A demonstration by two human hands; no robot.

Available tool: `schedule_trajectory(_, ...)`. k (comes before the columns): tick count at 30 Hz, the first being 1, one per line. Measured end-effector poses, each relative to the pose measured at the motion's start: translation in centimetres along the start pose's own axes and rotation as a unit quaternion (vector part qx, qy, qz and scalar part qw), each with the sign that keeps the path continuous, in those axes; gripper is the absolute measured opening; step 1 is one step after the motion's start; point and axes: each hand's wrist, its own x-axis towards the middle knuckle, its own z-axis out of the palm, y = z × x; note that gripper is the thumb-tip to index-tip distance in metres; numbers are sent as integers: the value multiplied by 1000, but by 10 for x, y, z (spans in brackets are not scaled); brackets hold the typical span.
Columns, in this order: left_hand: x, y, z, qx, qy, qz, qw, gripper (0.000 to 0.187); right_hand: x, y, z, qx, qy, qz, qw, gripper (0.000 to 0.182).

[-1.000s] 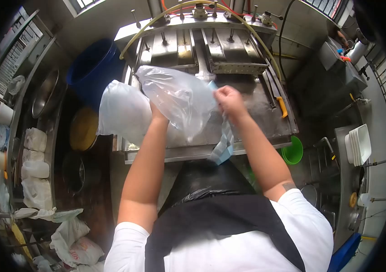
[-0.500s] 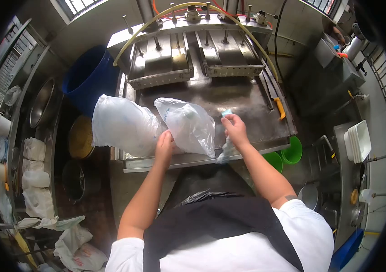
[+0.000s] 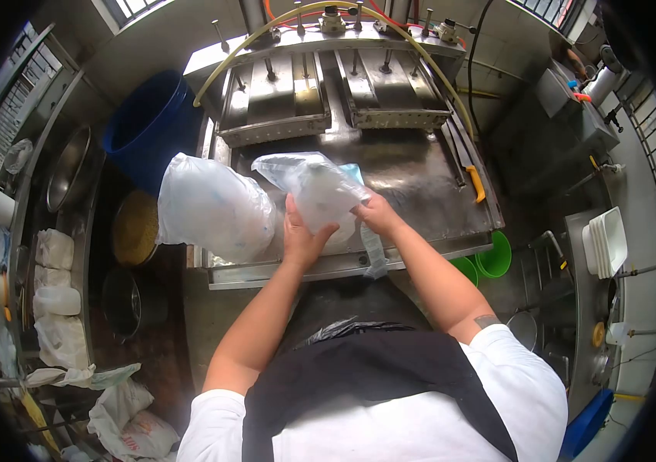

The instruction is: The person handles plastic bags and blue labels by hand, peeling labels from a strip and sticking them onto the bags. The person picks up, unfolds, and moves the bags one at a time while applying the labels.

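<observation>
A whitish translucent plastic bag [image 3: 318, 185] is in front of me at the table's near side, its loose top spread to the upper left. My left hand [image 3: 305, 237] grips its lower left, with the thumb across the front. At the bag's right edge, my right hand [image 3: 378, 214] is closed on a clear plastic strip [image 3: 375, 252] that dangles below the fingers. The strip's light-blue end [image 3: 354, 171] shows above that hand, partly behind the bag. To the left stands a larger, full plastic bag [image 3: 212, 206], touched by neither hand.
The steel table [image 3: 412, 185] carries two metal trays [image 3: 274, 96] at the back. A yellow-handled knife [image 3: 475, 183] lies along its right side. A blue barrel [image 3: 151, 127] stands left, green buckets [image 3: 495, 256] at the right front. A yellow hose [image 3: 420, 58] arches over the trays.
My left hand has moved right onto the smaller bag's lower part. My right hand has come left to the bag with the strip. The bag's top now leans left.
</observation>
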Motion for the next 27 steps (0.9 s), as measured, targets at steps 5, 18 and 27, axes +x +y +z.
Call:
schedule_trajectory(5,-18,2,-4,70,-5,4,998,133,-14,-25,-10,-75,36,166,983,61)
schedule_trajectory(18,-17,-15,6,13,-61,25,998,154,-44,-4,11,-88,63,65,992,81)
schedule_trajectory(27,-34,-1,-13,70,12,13,997,131,-64,-9,19,-149,163,-27,975,60)
